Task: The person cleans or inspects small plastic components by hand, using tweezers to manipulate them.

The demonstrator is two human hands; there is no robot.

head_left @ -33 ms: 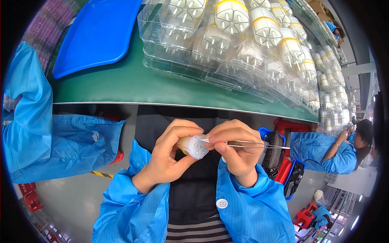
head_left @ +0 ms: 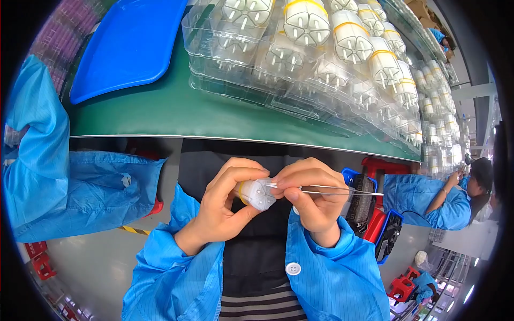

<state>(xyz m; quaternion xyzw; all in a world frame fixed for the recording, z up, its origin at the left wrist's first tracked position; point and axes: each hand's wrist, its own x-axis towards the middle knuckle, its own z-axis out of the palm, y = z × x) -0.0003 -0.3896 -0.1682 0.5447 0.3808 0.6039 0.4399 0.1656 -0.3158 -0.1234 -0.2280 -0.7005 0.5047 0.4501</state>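
Note:
My left hand (head_left: 219, 206) is closed around a white cylindrical plastic part (head_left: 257, 195) with a yellow ring, holding it in front of my body below the table edge. Its segmented end face with small pegs is turned to the right. Between the thumb and fingers of my right hand (head_left: 310, 195) is a pair of metal tweezers (head_left: 342, 191). Their joined end points right, and the tips reach the upper edge of the part's end face. Whether the tips grip anything is too small to tell.
A green-topped table (head_left: 134, 120) lies ahead, bearing a blue tray (head_left: 126, 51) at the left. Stacked clear plastic trays (head_left: 230, 88) hold several similar white parts (head_left: 306, 24). Co-workers in blue sit left (head_left: 85, 187) and right (head_left: 455, 206). Blue bins (head_left: 390, 235) stand to the right.

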